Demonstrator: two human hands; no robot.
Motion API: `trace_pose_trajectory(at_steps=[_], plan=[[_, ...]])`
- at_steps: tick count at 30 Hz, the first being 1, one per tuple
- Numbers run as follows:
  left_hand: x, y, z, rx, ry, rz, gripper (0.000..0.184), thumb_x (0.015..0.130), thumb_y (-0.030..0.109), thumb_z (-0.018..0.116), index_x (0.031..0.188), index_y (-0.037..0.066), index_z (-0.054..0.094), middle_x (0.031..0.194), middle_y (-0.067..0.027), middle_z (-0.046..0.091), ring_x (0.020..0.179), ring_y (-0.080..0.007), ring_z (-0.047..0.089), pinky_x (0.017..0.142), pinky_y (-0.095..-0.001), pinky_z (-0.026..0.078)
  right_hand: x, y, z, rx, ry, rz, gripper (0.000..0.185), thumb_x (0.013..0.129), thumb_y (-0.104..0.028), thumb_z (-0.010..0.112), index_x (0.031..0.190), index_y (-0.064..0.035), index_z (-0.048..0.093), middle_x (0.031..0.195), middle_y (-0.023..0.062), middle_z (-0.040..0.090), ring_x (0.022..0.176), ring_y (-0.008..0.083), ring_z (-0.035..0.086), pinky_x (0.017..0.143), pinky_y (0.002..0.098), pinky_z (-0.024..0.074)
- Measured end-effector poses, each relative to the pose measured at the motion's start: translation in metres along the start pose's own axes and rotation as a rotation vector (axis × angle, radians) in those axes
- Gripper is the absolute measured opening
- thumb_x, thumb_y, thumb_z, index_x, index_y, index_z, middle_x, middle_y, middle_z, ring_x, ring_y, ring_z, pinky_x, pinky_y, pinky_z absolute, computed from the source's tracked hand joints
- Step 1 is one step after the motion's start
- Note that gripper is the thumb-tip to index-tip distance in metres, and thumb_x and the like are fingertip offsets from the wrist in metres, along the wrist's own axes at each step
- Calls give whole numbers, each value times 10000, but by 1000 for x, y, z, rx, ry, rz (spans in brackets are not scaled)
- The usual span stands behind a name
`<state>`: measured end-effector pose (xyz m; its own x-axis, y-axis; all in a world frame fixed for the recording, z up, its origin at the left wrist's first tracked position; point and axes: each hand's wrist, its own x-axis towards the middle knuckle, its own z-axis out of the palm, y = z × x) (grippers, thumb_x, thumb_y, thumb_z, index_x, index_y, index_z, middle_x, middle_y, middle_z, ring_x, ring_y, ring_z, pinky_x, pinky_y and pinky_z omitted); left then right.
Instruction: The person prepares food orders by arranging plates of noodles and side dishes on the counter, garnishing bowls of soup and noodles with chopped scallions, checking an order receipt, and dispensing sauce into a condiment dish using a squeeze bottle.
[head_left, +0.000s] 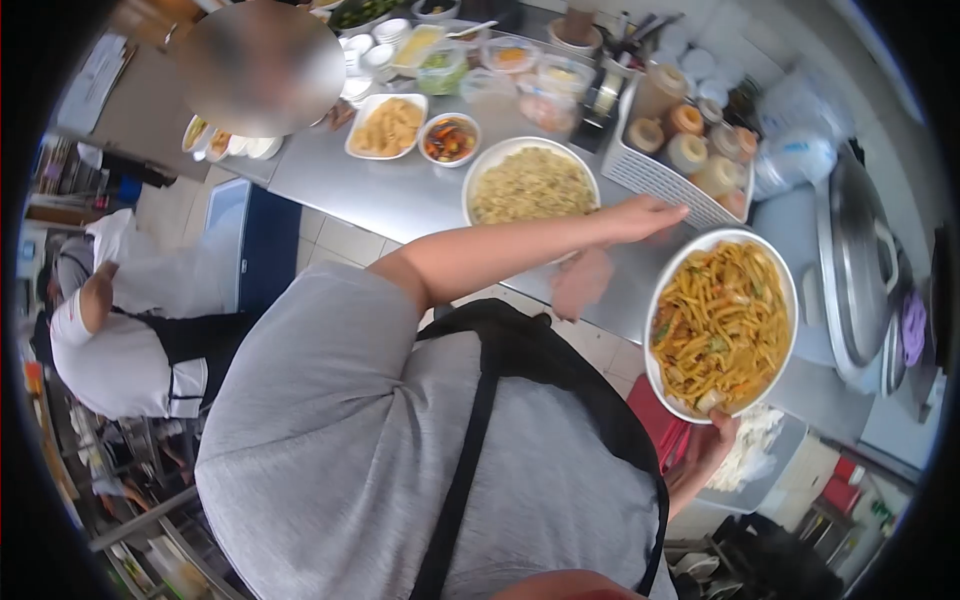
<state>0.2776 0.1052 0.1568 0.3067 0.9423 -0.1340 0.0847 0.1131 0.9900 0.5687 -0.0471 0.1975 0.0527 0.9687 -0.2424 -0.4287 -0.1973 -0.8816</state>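
My right hand [712, 445] holds the lower rim of a white bowl [722, 325] filled with saucy noodles and vegetable pieces. The bowl is tilted, with its contents facing the camera. Across the counter reaches my left arm, and my left hand [645, 217] has its fingers stretched out near the bowl's upper left rim, holding nothing visible. Behind that forearm stands another white bowl [530, 182] of pale noodles, its lower edge partly hidden. A blurred pinkish shape [583, 283] lies below my left wrist; I cannot tell what it is.
On the metal counter [330, 185] are a dish of pale food [387, 127], a small bowl of dark red food [450, 139], lidded tubs and a basket of sauce bottles [680, 180]. A large metal lid [858, 262] stands at right. Two other people are at the left.
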Motion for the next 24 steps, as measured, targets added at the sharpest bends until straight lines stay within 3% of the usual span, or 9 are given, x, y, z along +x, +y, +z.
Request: trace_pose_trajectory(at_steps=[1,3,5,6,8,10,19,23,24], plan=[[-34,16,-7,-390,-113,-113,544,856,482,406,1174,46,471,1130,-128,535,1054,-217,503,884,-351,385,-9,-7,25,-22,-61,14,723,577,-66,589,1238,49,319,1205,171,410,1110,288,418,935,380,341],[-108,61,-32,-619,-131,-148,577,868,508,348,1221,58,425,1200,-97,478,1091,-181,463,912,-363,367,-11,-7,63,-42,-148,85,662,601,-40,562,1222,37,345,1173,152,442,1077,269,447,913,368,364],[-143,26,-67,-789,-32,-48,563,880,466,359,1256,47,368,1241,-102,435,1104,-182,451,931,-346,361,-4,25,114,-104,-249,183,623,625,-34,527,1217,37,347,1180,151,446,1085,266,450,928,370,355],[-157,3,-91,-775,56,-15,543,883,439,370,1258,46,361,1246,-102,428,1109,-184,447,937,-341,360,9,54,137,-152,-317,239,608,640,-39,505,1219,42,339,1204,157,435,1111,271,437,957,377,335],[-192,-21,-125,-788,272,-8,520,874,411,415,1243,48,376,1228,-106,444,1096,-191,458,929,-331,373,33,104,173,-156,-513,346,585,657,-40,509,1211,50,341,1169,164,461,1065,265,481,886,383,413],[-235,-24,-155,-884,453,-30,512,865,404,440,1226,44,393,1204,-120,464,1086,-206,468,918,-334,384,35,138,212,-133,-611,412,478,703,-23,486,1167,46,391,1071,148,519,923,226,557,723,337,500],[-346,-69,-265,-959,754,151,496,891,374,385,1208,-7,377,1181,-156,466,1084,-244,461,917,-358,378,20,207,347,-94,-978,607,420,802,-112,524,1168,48,396,1054,157,542,905,225,584,781,338,497],[-360,-80,-286,-970,825,206,508,888,379,389,1215,-9,368,1188,-160,458,1087,-250,457,920,-361,373,74,194,377,-383,-987,467,410,824,-119,503,1199,11,401,1062,130,550,893,213,586,753,312,505],[-363,-82,-289,-969,862,243,510,888,381,389,1215,-9,368,1188,-160,458,1080,-250,462,920,-362,374,95,191,390,-555,-941,254,355,819,-128,518,1151,-14,466,1020,98,574,883,192,587,735,296,491]])
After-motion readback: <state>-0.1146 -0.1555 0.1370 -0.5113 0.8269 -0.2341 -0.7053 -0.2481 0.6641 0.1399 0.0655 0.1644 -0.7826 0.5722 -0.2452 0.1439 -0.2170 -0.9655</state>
